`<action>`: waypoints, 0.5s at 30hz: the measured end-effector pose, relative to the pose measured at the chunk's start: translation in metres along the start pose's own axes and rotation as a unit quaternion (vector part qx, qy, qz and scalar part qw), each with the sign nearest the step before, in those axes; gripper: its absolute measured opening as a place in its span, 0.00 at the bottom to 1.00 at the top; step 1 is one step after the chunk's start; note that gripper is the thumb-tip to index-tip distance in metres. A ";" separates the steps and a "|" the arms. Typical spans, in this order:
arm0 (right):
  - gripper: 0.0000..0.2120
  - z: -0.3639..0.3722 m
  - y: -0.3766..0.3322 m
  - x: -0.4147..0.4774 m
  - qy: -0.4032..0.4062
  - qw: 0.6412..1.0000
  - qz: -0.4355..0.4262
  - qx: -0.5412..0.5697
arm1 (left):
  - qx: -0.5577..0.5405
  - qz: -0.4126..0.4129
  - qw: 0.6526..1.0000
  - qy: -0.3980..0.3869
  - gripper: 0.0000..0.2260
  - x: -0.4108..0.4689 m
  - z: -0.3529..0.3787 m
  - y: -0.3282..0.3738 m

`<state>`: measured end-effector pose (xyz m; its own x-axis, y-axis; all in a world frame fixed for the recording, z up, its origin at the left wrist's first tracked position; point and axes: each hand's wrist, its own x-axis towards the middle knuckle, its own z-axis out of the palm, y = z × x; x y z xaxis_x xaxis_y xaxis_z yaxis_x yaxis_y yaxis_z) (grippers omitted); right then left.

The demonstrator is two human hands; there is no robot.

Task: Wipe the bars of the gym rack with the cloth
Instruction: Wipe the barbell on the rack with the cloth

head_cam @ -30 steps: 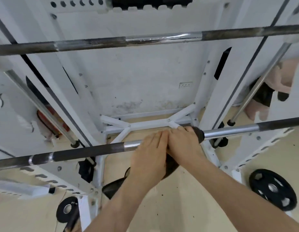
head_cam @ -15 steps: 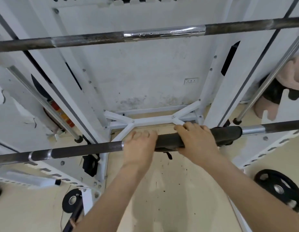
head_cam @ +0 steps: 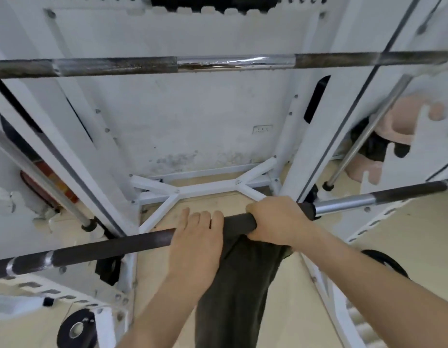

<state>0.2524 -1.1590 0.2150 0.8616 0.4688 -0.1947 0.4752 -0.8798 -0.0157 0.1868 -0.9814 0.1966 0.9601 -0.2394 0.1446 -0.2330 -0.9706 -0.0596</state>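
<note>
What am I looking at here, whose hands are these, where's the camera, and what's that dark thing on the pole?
This is a single picture from a camera worn on a person's head, looking down at their own two bare hands. There is no machine. They stand at a white gym rack with two long metal bars across it: an upper bar and a lower bar. A dark cloth is wrapped over the lower bar, with its loose end hanging down. The right hand grips the cloth around the bar, and the left hand curls over the bar just beside it. A black weight plate lies on the floor below.
</note>
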 end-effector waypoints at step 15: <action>0.14 0.038 0.226 -0.106 0.170 0.962 0.201 -0.071 | -0.029 0.083 0.991 -0.106 0.15 0.120 -0.006 0.203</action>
<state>0.2616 -1.4103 0.1949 0.9780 0.1129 0.1756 0.0902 -0.9871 0.1319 0.2539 -1.2068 0.2080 0.9177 -0.3906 -0.0725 -0.3922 -0.9199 -0.0079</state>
